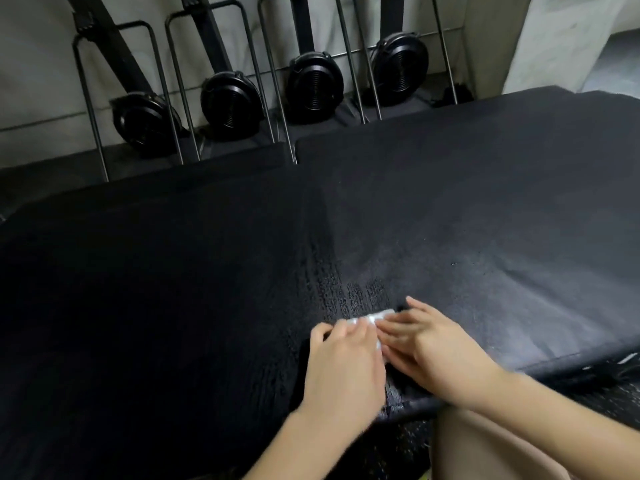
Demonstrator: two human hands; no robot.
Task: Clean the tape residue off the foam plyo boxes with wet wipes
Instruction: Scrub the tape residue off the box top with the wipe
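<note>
Two black foam plyo boxes lie side by side, the left box (138, 271) and the right box (485, 209), meeting at a seam in the middle. A streaked patch of tape residue (349, 292) runs along the seam near the front edge. A small white wet wipe (375, 317) lies on that patch. My left hand (341, 362) and my right hand (436, 348) both rest on the wipe, fingers meeting over it and hiding most of it. The left hand's fingers are blurred.
Several black rowing machines (313, 86) stand upright in metal racks against the pale back wall. A bare knee (485, 445) shows at the lower right, over speckled rubber floor (398, 448). The right box's front edge (571, 362) runs diagonally.
</note>
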